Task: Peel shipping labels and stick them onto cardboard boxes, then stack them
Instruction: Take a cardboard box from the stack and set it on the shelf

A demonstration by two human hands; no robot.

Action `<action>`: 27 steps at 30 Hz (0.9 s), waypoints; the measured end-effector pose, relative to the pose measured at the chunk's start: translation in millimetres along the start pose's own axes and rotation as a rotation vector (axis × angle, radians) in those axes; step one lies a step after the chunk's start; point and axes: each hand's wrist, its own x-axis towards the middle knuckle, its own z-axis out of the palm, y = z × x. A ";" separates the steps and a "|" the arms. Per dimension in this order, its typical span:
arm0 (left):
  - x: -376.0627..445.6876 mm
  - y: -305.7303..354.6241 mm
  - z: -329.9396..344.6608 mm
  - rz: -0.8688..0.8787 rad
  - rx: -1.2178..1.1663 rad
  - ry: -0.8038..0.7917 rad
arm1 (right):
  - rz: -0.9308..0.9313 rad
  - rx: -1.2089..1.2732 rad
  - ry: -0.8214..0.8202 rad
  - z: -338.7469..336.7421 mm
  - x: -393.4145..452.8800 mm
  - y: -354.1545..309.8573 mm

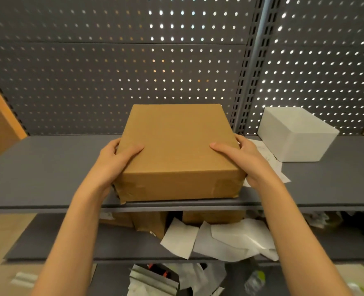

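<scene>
One brown box (177,150), one white box (296,135)

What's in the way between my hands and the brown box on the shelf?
Nothing. The left hand and right hand already grip the box at its two sides, thumbs on top. The white box and the papers lie off to the right.

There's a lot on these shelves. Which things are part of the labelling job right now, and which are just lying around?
Part of the job:
- cardboard box, gripped by the left hand and right hand
- label sheets beside it
- more cardboard boxes on the shelf below

Lying about:
- white box
- loose white papers on the lower shelf
</scene>
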 end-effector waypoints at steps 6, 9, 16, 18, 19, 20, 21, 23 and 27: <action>8.1 -5.2 -5.2 -0.041 0.016 -0.009 | 0.050 -0.010 -0.010 10.2 5.4 3.2; 13.0 -6.4 -7.5 -0.052 0.026 -0.017 | 0.075 -0.020 -0.006 12.8 9.3 4.0; 22.7 -6.4 -7.6 -0.069 0.053 -0.037 | 0.111 -0.045 -0.009 15.8 18.0 4.0; 24.9 -6.0 -7.8 -0.075 0.060 -0.043 | 0.113 -0.050 -0.008 15.9 20.4 5.2; 25.7 -5.6 -8.2 -0.076 0.066 -0.046 | 0.113 -0.053 -0.007 16.1 21.7 5.8; 26.4 -5.2 -8.5 -0.076 0.070 -0.048 | 0.114 -0.058 -0.007 16.4 22.6 6.0; 27.3 -4.9 -8.6 -0.077 0.071 -0.051 | 0.115 -0.062 -0.008 16.5 24.1 6.1; 28.4 -3.7 -7.9 -0.083 0.069 -0.056 | 0.118 -0.058 -0.012 16.8 26.2 6.0; 27.6 -1.0 -6.5 -0.104 0.071 -0.067 | 0.118 -0.036 -0.013 17.2 28.3 6.5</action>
